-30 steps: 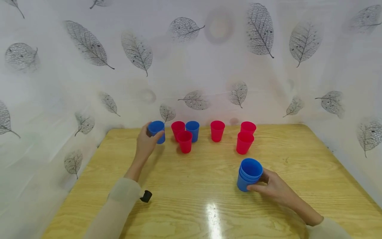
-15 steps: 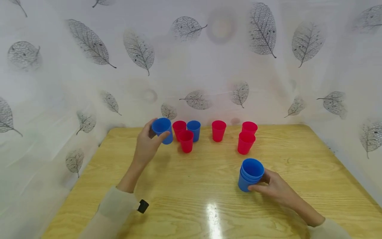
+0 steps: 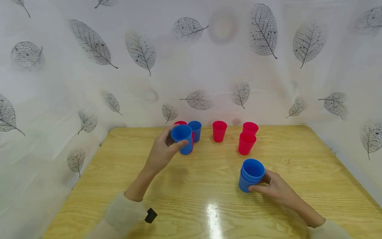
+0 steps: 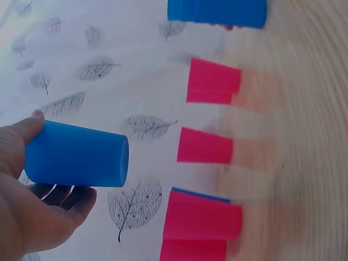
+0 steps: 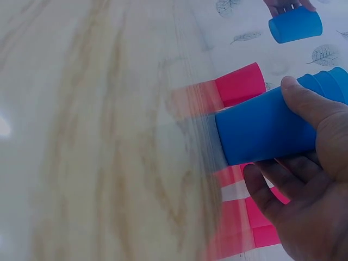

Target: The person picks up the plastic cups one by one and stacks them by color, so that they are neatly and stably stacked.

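My left hand (image 3: 162, 151) grips a single blue cup (image 3: 185, 146) between thumb and fingers. In the left wrist view this blue cup (image 4: 81, 155) hangs above the tabletop, apart from it. In the head view it covers most of two red cups behind it. My right hand (image 3: 276, 187) holds a nested stack of blue cups (image 3: 247, 184) by its side, right of the middle. The right wrist view shows several rims on that blue stack (image 5: 266, 130), with the thumb on one side and fingers on the other. Whether the stack's base touches the table, I cannot tell.
Along the back of the wooden table (image 3: 209, 179) stand a blue cup (image 3: 195, 131), a red cup (image 3: 219, 132) and two more red cups, the front one (image 3: 246, 144) overlapping the other (image 3: 250, 127). A leaf-patterned sheet (image 3: 197, 66) rises behind the table.
My left hand has lifted the single blue cup from the back left and carried it right and nearer. My right hand and the blue stack have stayed nearly still.
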Demonstrator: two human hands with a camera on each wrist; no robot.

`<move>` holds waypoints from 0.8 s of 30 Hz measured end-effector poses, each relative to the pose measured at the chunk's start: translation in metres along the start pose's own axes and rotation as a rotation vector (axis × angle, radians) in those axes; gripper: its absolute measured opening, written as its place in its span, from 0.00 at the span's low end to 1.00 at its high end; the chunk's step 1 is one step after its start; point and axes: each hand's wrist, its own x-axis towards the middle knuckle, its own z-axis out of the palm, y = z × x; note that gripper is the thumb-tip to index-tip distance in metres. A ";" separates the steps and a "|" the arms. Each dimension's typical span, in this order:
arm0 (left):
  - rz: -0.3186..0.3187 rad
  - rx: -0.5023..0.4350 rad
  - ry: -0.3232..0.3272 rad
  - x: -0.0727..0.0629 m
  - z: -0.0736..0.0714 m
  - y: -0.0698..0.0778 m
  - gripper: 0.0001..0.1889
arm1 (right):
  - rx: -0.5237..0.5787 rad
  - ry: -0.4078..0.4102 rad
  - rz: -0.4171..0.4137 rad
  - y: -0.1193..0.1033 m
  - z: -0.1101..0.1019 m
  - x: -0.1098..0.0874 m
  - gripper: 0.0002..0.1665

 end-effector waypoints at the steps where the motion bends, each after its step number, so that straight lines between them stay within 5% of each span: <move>1: -0.003 -0.005 -0.012 0.000 0.004 0.001 0.33 | -0.001 -0.001 0.003 0.000 0.000 0.000 0.36; 16: -0.065 -0.051 -0.138 -0.003 0.059 0.011 0.36 | 0.000 -0.002 -0.024 0.004 0.002 0.000 0.34; 24: -0.069 -0.074 -0.198 -0.004 0.084 0.032 0.35 | 0.018 -0.004 -0.049 0.004 0.002 0.000 0.31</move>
